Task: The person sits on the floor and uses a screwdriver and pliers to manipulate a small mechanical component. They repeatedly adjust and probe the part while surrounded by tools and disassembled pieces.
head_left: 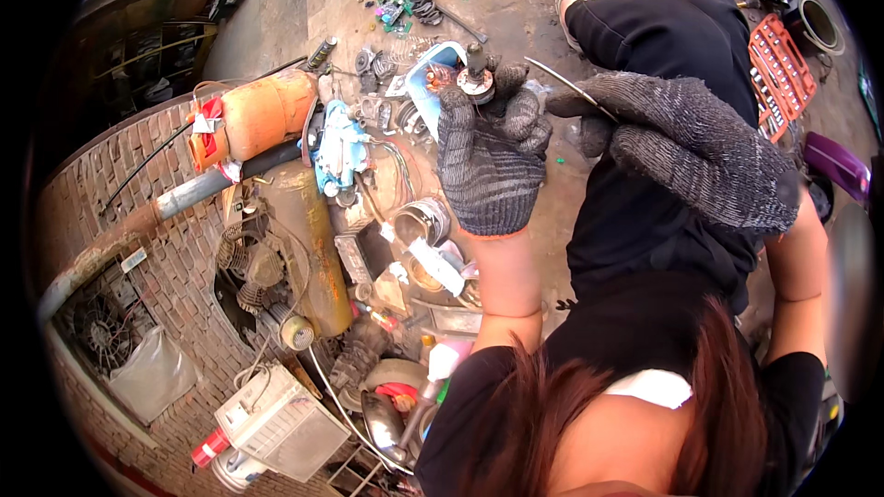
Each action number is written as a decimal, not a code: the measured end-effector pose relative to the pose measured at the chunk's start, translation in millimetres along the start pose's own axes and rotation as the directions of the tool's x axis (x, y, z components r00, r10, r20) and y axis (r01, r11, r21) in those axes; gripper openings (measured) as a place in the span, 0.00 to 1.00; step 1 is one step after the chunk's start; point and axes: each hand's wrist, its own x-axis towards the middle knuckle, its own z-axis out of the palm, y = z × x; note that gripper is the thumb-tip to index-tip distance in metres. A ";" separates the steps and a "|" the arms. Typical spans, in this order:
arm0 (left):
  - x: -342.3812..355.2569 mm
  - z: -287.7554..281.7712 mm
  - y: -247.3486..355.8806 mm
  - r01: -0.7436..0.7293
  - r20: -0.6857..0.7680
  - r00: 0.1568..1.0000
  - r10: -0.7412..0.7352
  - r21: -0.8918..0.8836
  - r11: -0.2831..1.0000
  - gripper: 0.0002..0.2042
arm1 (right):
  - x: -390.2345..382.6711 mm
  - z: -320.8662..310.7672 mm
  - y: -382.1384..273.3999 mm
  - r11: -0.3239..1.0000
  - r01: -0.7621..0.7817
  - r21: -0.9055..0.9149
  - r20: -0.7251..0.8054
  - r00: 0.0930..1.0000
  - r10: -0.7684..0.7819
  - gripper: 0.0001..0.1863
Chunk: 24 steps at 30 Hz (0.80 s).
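My left hand (490, 155), in a dark grey knit glove, has its fingers curled round a small metal part (475, 83) with a dark stem pointing up and a round, lighter base. A light blue tray (424, 81) lies just beyond that hand, partly hidden behind it. My right hand (670, 145), gloved the same way, grips a thin metal rod (554, 74) that points up and left toward the part, apart from it. Some of the right fingertips are hard to make out.
Orange gas cylinder (258, 120), yellow cylinder (318, 253), blue mechanical unit (339, 147) and scattered metal parts fill the left. Brick wall (138, 193) beyond. My outstretched legs (645, 37) are at the top; a red socket set (783, 74) and purple object (836, 164) are right.
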 end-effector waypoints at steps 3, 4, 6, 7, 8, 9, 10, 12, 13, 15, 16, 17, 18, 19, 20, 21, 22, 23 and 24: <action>5.3 -8.4 0.3 0.160 0.242 0.963 -0.122 -0.146 0.976 0.17 | -2.2 1.3 3.3 0.989 0.063 -0.134 -0.076 0.994 -0.074 0.17; 1.5 -6.7 2.4 0.188 0.139 0.977 -0.161 -0.202 0.961 0.18 | -0.8 1.3 1.9 0.990 0.080 -0.116 -0.089 0.992 -0.091 0.17; 3.7 -17.1 3.3 0.195 0.255 0.955 -0.150 -0.162 0.967 0.18 | 0.6 3.1 -2.7 0.996 0.087 -0.032 -0.107 0.990 -0.090 0.16; 4.5 -19.6 3.3 0.197 0.312 0.939 -0.146 -0.141 0.970 0.17 | 0.7 4.4 -4.3 0.996 0.077 0.033 -0.113 0.991 -0.073 0.16; 0.3 -16.9 2.1 0.144 0.171 0.979 -0.115 -0.171 0.975 0.18 | 1.4 5.0 -4.1 0.998 0.063 -0.017 -0.120 0.991 -0.065 0.16; -2.6 -10.9 0.2 0.089 0.028 0.996 -0.085 -0.187 0.978 0.18 | 1.7 4.1 -4.4 0.996 0.046 -0.070 -0.131 0.990 -0.055 0.16; -3.4 -9.3 -1.5 0.057 -0.049 0.997 -0.066 -0.162 0.985 0.19 | 2.0 4.5 -4.3 0.993 0.048 -0.110 -0.142 0.988 -0.064 0.16; -4.5 -1.4 -5.0 -0.018 -0.187 0.982 0.002 -0.083 0.996 0.20 | 3.9 7.7 -2.8 0.982 0.074 -0.174 -0.162 0.981 -0.102 0.16; -4.7 6.4 -6.9 -0.059 -0.247 0.968 0.050 -0.030 0.998 0.20 | 4.5 9.6 -2.2 0.975 0.098 -0.199 -0.169 0.977 -0.133 0.16; -6.4 3.2 -5.5 -0.076 -0.181 0.981 0.073 -0.010 0.997 0.20 | 4.5 10.4 -3.0 0.949 0.110 -0.295 -0.159 0.974 -0.162 0.16; -7.6 -9.1 -2.3 -0.047 -0.055 0.998 0.044 -0.043 0.998 0.19 | 4.3 10.3 -4.2 0.932 0.115 -0.343 -0.154 0.972 -0.176 0.16; -8.6 -15.2 -0.2 -0.014 0.074 0.997 0.019 -0.072 0.997 0.19 | 4.2 9.9 -5.4 0.938 0.109 -0.328 -0.144 0.976 -0.164 0.16; -8.5 -11.3 -2.2 -0.048 0.002 0.999 0.048 -0.021 0.999 0.19 | 3.9 9.7 -4.8 0.943 0.097 -0.318 -0.136 0.980 -0.147 0.16; -8.8 -2.7 -5.2 -0.078 -0.067 0.995 0.080 0.032 0.996 0.19 | 3.4 9.6 -4.0 0.948 0.085 -0.307 -0.128 0.983 -0.129 0.16; -8.7 1.2 -7.1 -0.104 -0.135 0.984 0.115 0.087 0.991 0.20 | 1.7 10.3 -2.2 0.938 0.086 -0.335 -0.129 0.982 -0.137 0.16; -8.1 -3.3 -3.8 -0.016 -0.053 0.998 0.017 0.025 1.000 0.19 | -1.2 11.1 -1.0 0.930 0.093 -0.356 -0.129 0.981 -0.147 0.16; -6.2 -12.1 2.0 0.078 0.036 0.996 -0.076 -0.030 0.997 0.19 | -2.9 11.6 -0.7 0.921 0.099 -0.377 -0.129 0.979 -0.158 0.16; -6.9 -11.0 2.9 0.108 0.040 0.994 -0.106 -0.064 0.992 0.19 | -2.3 11.8 -2.2 0.921 0.105 -0.375 -0.123 0.979 -0.162 0.17; -6.9 -11.7 3.3 0.140 0.045 0.990 -0.136 -0.101 0.985 0.19 | -0.2 12.3 -3.3 0.921 0.109 -0.374 -0.115 0.980 -0.163 0.17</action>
